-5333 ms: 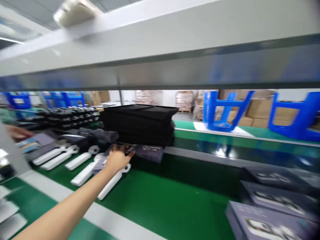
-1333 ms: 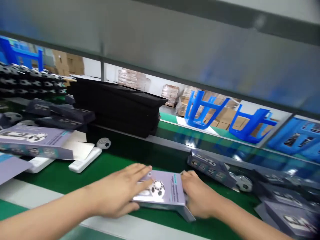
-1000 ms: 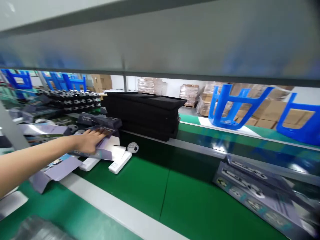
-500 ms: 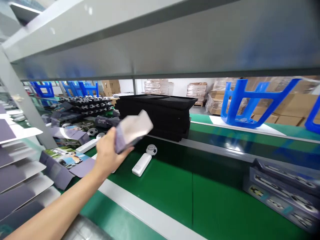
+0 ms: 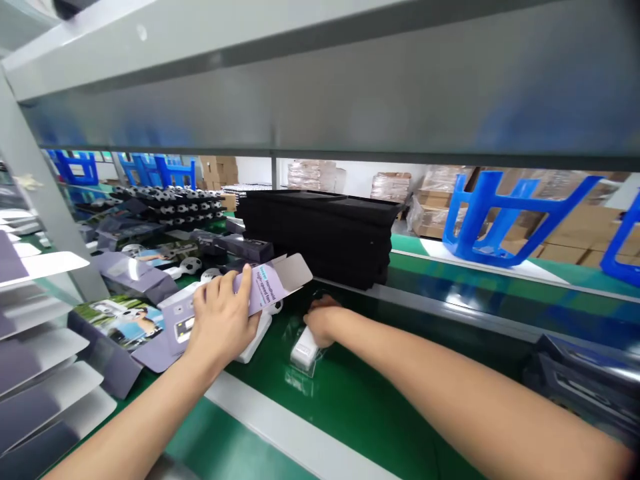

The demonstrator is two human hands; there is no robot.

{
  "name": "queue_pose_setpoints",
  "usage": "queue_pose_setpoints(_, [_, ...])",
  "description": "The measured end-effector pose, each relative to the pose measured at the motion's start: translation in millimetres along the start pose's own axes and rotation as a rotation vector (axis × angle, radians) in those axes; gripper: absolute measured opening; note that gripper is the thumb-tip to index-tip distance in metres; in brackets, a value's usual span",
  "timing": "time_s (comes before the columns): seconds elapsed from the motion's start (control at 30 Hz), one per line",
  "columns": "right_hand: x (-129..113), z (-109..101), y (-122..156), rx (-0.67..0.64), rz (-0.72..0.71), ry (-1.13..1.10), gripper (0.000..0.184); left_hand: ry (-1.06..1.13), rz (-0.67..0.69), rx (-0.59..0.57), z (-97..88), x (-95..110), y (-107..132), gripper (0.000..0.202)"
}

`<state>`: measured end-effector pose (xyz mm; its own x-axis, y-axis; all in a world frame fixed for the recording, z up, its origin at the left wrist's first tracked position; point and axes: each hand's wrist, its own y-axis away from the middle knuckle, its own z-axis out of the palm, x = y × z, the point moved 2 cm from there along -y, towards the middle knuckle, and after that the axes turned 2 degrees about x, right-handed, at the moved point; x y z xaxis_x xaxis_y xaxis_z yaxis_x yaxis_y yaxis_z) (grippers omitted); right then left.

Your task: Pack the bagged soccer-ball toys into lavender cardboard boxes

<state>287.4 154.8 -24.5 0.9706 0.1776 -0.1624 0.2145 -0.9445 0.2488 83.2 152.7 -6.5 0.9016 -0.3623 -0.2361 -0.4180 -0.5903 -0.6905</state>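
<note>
My left hand (image 5: 225, 313) is closed around a small purple-grey carton (image 5: 267, 290) printed "Soccer Handheld high-speed fan". The carton's end flap stands open, turned towards the right. My right hand (image 5: 323, 320) grips a white handheld fan (image 5: 304, 352) in clear plastic, low over the green belt. The fan's upper part is hidden by my fingers. Beside my left hand lies another white fan (image 5: 256, 340) with a soccer-ball head, partly covered by the hand and carton. An opened-out printed carton (image 5: 120, 327) lies further left.
Behind the hands stands a stack of black trays (image 5: 315, 233). Stacked carton blanks (image 5: 45, 373) are at the left edge, and dark boxes (image 5: 585, 387) lie at the right. Blue upturned stools (image 5: 500, 227) stand beyond the belt. A grey shelf beam (image 5: 320, 107) spans overhead.
My right hand has come into view from the right and taken hold of a white fan. My left hand still holds the carton, now lower, with its printed side showing.
</note>
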Motion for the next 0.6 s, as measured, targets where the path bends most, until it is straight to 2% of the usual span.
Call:
queue_pose_setpoints(0.03, [17, 2, 11, -0.04, 0.012, 0.072, 0.041, -0.006, 0.064, -0.031, 1.2, -4, -1, 0.075])
queue_pose_setpoints(0.1, [58, 8, 52, -0.044, 0.032, 0.156, 0.035, 0.01, 0.218, -0.111, 2.4, -3, -3, 0.075])
queue_pose_setpoints(0.17, [93, 10, 105, 0.059, 0.128, 0.196, 0.032, 0.081, 0.354, -0.184, -0.8, 18, -3, 0.074])
queue_pose_setpoints(0.23, [111, 11, 156, 0.17, 0.24, 0.216, 0.033, 0.22, 0.438, -0.228, -11.6, 62, -1, 0.075])
queue_pose_setpoints(0.27, [113, 13, 178, 0.214, 0.24, 0.207, 0.032, 0.306, 0.484, -0.248, -19.8, 91, 2, 0.077])
queue_pose_setpoints(0.33, [117, 22, 218, 0.248, 0.123, 0.12, 0.025, 0.488, 0.64, -0.267, -39.4, 148, 11, 0.084])
queue_pose_setpoints(0.37, [124, 29, 240, 0.258, 0.071, 0.059, 0.022, 0.57, 0.732, -0.261, -47.4, 170, 13, 0.091])
queue_pose_setpoints(0.4, [138, 36, 267, 0.264, 0.07, 0.001, 0.02, 0.637, 0.798, -0.243, -51.1, 182, 13, 0.097])
queue_pose_setpoints(0.43, [157, 43, 297, 0.262, 0.137, -0.046, 0.018, 0.682, 0.804, -0.211, -48.2, 184, 7, 0.098])
queue_pose_setpoints(0.47, [180, 52, 332, 0.245, 0.264, -0.077, 0.022, 0.706, 0.757, -0.176, -37.5, 177, -3, 0.096])
queue_pose_setpoints(0.5, [204, 60, 370, 0.231, 0.41, -0.087, 0.033, 0.705, 0.629, -0.152, -18.8, 160, -20, 0.083])
queue_pose_setpoints(0.53, [225, 69, 405, 0.232, 0.546, -0.112, 0.058, 0.672, 0.482, -0.121, 5.4, 137, -39, 0.072])
queue_pose_setpoints(0.57, [241, 78, 435, 0.253, 0.653, -0.123, 0.071, 0.616, 0.409, -0.118, 32.4, 111, -58, 0.065])
queue_pose_setpoints(0.6, [250, 86, 456, 0.368, 0.732, -0.114, 0.063, 0.553, 0.367, -0.122, 58.8, 84, -76, 0.062])
